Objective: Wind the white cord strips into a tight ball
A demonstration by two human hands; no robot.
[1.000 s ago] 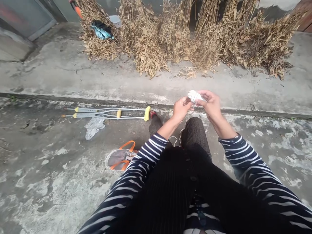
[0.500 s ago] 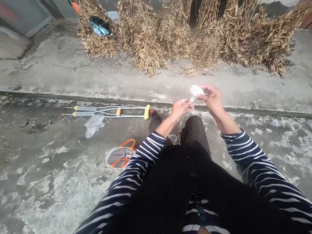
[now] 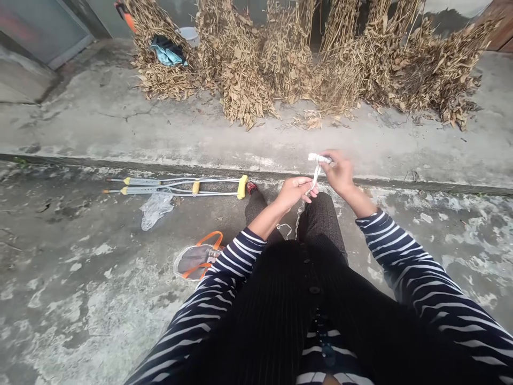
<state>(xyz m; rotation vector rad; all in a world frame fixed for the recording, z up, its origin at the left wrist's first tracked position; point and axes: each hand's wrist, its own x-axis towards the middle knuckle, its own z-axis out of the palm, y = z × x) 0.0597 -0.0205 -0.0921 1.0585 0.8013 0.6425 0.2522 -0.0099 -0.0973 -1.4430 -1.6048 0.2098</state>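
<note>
A small white bundle of wound cord (image 3: 315, 158) is pinched in the fingertips of my right hand (image 3: 339, 172), above the step edge. From it a white strand (image 3: 316, 175) runs down to my left hand (image 3: 294, 191), whose fingers are closed on it. More thin white cord (image 3: 285, 229) hangs below, between my legs. My right hand is slightly blurred, and part of the bundle is hidden behind its fingers.
A pair of crutches with yellow pads (image 3: 242, 186) lies left on the concrete, beside a clear plastic bag (image 3: 155, 210). Nearer me is a grey bag with orange handles (image 3: 192, 261). Dried plant stalks (image 3: 244, 80) lean along the raised step, with a blue-and-black cloth (image 3: 168, 53) on them.
My right hand has moved down and left, turning the white bundle so it looks narrower. The left hand has lowered slightly, still pinching the strand.
</note>
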